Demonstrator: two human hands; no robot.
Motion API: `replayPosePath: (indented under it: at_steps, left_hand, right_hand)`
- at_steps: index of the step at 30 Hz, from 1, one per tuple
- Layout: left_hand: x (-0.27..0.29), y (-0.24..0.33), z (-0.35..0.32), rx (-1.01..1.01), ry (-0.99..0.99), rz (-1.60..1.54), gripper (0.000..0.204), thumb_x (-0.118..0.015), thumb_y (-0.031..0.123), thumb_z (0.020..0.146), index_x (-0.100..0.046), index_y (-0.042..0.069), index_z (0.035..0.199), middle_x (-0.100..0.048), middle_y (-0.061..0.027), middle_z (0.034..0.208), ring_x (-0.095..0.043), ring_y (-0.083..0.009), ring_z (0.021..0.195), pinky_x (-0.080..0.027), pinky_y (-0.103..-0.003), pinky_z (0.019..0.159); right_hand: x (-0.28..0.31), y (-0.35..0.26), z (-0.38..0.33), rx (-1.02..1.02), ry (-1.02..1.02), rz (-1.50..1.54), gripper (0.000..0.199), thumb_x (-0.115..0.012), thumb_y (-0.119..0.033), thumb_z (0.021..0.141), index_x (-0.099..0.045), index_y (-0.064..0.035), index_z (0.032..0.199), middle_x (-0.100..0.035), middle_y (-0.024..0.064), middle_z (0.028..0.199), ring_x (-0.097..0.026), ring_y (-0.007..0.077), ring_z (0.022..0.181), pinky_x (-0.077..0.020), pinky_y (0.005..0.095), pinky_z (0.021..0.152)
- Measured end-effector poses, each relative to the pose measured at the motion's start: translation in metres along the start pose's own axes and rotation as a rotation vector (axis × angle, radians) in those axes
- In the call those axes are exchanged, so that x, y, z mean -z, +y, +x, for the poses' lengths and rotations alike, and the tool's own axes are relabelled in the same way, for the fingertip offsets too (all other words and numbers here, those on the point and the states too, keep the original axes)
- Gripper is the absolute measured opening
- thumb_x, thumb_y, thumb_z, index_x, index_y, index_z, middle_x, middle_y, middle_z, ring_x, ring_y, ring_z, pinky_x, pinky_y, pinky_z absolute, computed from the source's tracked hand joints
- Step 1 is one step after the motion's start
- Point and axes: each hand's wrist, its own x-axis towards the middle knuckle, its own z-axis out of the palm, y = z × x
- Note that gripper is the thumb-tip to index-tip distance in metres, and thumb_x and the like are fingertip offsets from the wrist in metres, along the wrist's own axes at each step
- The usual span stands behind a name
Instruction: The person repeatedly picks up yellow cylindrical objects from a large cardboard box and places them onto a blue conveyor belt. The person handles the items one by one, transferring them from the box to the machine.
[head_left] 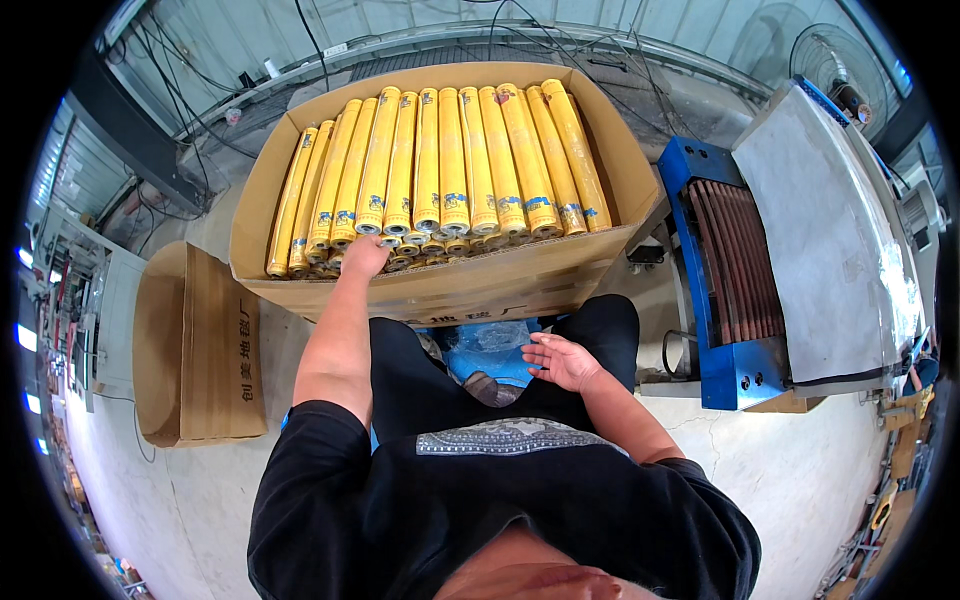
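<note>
Many yellow wrapped rolls [427,160] lie side by side in a large open cardboard box [470,292] in front of me. Their round near ends face me, and a lower layer shows beneath them. My left hand [364,257] reaches over the box's near wall to the end of a roll left of the middle. Its fingers are curled there, and what they grip, if anything, is partly hidden. Above my right thigh, apart from the box, my right hand [562,360] is held palm up, fingers apart and holding nothing.
An open cardboard carton [222,345] stands on the floor to the left. At the right is a blue-framed machine [745,375] with brown ribs and a pale cover. Blue plastic [490,350] lies between my legs. Cables and a fan [840,75] are at the back.
</note>
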Motion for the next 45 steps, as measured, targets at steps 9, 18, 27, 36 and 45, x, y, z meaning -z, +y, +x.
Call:
replayPosePath:
  at_steps: [9, 18, 27, 36, 45]
  left_hand:
    - [-0.004, -0.004, 0.004, -0.009, 0.016, 0.024, 0.038, -0.058, 0.031, 0.081, -0.064, 0.01, 0.112, -0.063, -0.0142, 0.113, -0.06, -0.0285, 0.106, -0.046, -0.038, 0.092]
    - [-0.002, -0.002, 0.003, 0.016, -0.009, 0.013, 0.039, -0.058, 0.03, 0.081, -0.063, 0.01, 0.113, -0.063, -0.0136, 0.115, -0.059, -0.0276, 0.107, -0.046, -0.037, 0.093]
    - [0.0, -0.002, 0.001, 0.01, -0.013, -0.002, 0.039, -0.059, 0.031, 0.081, -0.063, 0.01, 0.113, -0.064, -0.0132, 0.113, -0.06, -0.0278, 0.105, -0.047, -0.038, 0.091]
    - [-0.002, -0.003, 0.003, 0.008, 0.003, 0.0, 0.036, -0.059, 0.031, 0.082, -0.064, 0.01, 0.11, -0.065, -0.0128, 0.109, -0.061, -0.0284, 0.103, -0.047, -0.038, 0.089]
    - [-0.005, -0.007, 0.008, -0.002, 0.013, -0.02, 0.035, -0.058, 0.029, 0.081, -0.065, 0.01, 0.109, -0.065, -0.0131, 0.11, -0.061, -0.029, 0.102, -0.048, -0.039, 0.088]
  right_hand:
    - [0.0, 0.0, 0.001, -0.001, 0.002, 0.003, 0.034, -0.059, -0.022, 0.089, -0.05, -0.0104, 0.119, -0.057, 0.0123, 0.116, -0.055, 0.0265, 0.108, -0.0471, 0.0426, 0.089]
    - [-0.002, -0.001, 0.0, -0.004, 0.012, 0.004, 0.034, -0.059, -0.022, 0.089, -0.05, -0.0099, 0.119, -0.057, 0.0123, 0.117, -0.055, 0.0266, 0.108, -0.0467, 0.0429, 0.089]
    - [0.004, -0.008, -0.005, 0.135, 0.0, 0.134, 0.038, -0.059, -0.028, 0.088, -0.052, -0.0081, 0.119, -0.057, 0.0131, 0.118, -0.055, 0.0273, 0.107, -0.0444, 0.0437, 0.09]
    - [0.049, -0.071, -0.053, 0.689, 0.032, 0.485, 0.056, -0.058, -0.051, 0.085, -0.055, -0.006, 0.118, -0.058, 0.014, 0.119, -0.055, 0.0287, 0.106, -0.0428, 0.0443, 0.091]
    - [0.068, -0.135, -0.1, 1.165, 0.229, 0.766, 0.098, -0.061, -0.067, 0.073, -0.026, -0.006, 0.141, -0.039, 0.0177, 0.138, -0.039, 0.0329, 0.125, -0.0352, 0.0494, 0.101]
